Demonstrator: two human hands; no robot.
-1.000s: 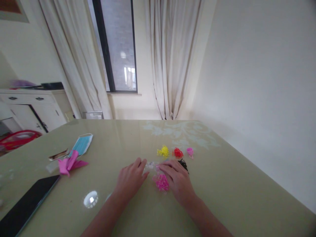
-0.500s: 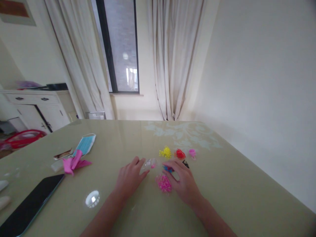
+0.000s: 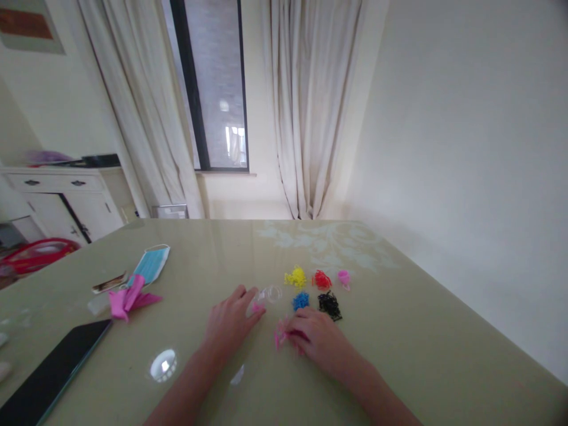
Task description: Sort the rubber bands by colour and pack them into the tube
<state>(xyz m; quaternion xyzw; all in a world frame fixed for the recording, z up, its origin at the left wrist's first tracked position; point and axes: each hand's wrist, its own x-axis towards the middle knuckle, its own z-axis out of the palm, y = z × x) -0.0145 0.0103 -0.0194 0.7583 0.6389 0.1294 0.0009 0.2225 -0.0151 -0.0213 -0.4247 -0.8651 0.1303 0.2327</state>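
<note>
My left hand [image 3: 233,316] is closed around a small clear plastic jar [image 3: 271,294] tipped on its side, with its opening to the right and a little pink inside it. My right hand [image 3: 317,337] rests on the pile of small pink rubber bands [image 3: 280,332], fingers pinched among them and hiding much of the pile. Just beyond the right hand lie a blue pile [image 3: 300,301] and a black pile [image 3: 329,305] of similar bands. Farther back sit a yellow pile [image 3: 296,277], a red pile [image 3: 322,280] and a small pink item [image 3: 344,278].
On the left of the table [image 3: 213,254] lie a black phone [image 3: 57,367], a pink folded paper shape [image 3: 131,300] and a blue face mask [image 3: 151,264]. A clear round lid-like piece [image 3: 163,365] is left of my left forearm. A wall [image 3: 465,177] borders the right side.
My right hand has moved from the blue pile toward me onto the pink pile, uncovering the blue and black piles. My left hand stays on the jar, where the pink now shows deeper inside.
</note>
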